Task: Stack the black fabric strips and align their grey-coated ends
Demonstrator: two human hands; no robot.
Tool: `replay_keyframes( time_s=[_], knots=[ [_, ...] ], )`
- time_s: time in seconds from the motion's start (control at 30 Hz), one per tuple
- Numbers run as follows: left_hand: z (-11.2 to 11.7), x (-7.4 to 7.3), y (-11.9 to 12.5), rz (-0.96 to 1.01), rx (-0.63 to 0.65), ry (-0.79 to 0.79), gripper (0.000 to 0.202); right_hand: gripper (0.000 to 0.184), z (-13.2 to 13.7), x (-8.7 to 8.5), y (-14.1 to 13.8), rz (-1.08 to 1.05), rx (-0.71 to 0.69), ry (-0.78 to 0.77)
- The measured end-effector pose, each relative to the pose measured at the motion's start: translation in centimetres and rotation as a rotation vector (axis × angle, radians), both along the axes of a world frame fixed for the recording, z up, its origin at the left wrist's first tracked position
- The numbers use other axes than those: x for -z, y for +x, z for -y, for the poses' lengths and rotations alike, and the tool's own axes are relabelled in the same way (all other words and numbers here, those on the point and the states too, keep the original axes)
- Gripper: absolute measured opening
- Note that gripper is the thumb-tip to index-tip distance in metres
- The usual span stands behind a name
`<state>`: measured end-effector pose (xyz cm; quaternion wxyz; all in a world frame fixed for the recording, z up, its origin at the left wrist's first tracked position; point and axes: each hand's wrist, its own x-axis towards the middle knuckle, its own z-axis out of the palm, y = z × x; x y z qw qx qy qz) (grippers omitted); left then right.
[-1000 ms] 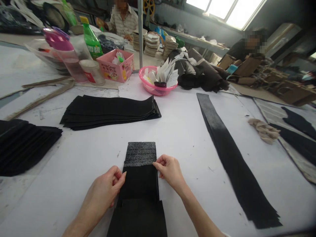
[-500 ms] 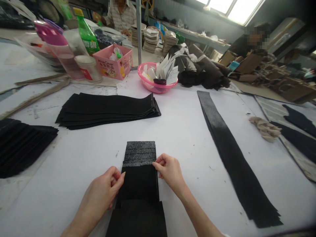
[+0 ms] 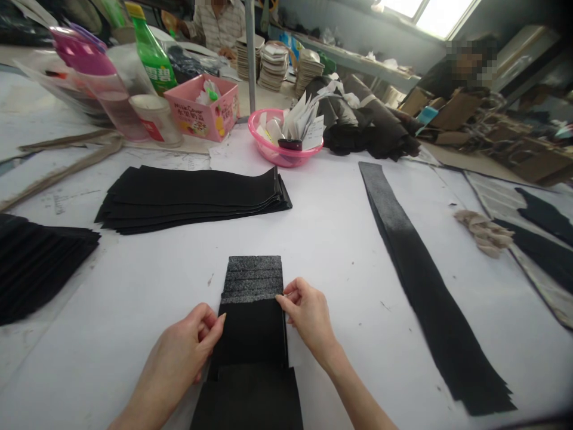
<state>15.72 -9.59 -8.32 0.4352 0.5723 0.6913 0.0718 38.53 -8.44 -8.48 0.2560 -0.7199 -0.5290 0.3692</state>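
Observation:
In front of me lies a layered stack of black fabric pieces (image 3: 253, 334), its far end stepped and covered with greyish speckles. My left hand (image 3: 185, 352) pinches the left edge of the black piece, thumb against bent fingers. On the opposite side my right hand (image 3: 308, 313) grips the right edge between thumb and forefinger, just at the border of the speckled part. A wider black piece (image 3: 248, 397) overlaps the near end of the stack. How many layers the fingers hold is hidden.
Beyond my hands lies a fanned pile of black strips (image 3: 192, 197); another pile (image 3: 40, 269) is at left. A long black strip stack (image 3: 430, 286) runs along the right, near a crumpled beige cloth (image 3: 483, 233). Behind stand a pink basin (image 3: 286, 156), a pink box (image 3: 201, 113) and two people.
Both hands keep their pinch on the black fabric's edges, almost unmoved. The camera view has shifted very slightly.

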Motion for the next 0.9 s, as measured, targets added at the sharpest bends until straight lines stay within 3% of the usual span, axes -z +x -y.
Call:
replay_keyframes(
  time_s=[0.67, 0.77, 0.83, 0.9],
  knots=[
    [-0.2, -0.7, 0.3, -0.05, 0.029, -0.006, 0.032, 0.009, -1.2, 0.0, 0.4, -0.131, -0.026, -0.128],
    [0.0, -1.1, 0.7, -0.276, 0.099, 0.146, 0.024, 0.011, -1.2, 0.1, 0.5, -0.127, -0.027, -0.119],
    [0.3, -1.3, 1.1, -0.457, 0.175, 0.357, 0.016, 0.012, -1.2, 0.2, 0.6, -0.124, -0.029, -0.112],
    [0.5, -1.5, 1.5, -0.536, 0.312, 0.593, 0.026, 0.012, -1.1, 0.2, 0.5, -0.123, -0.033, -0.108]
  ],
)
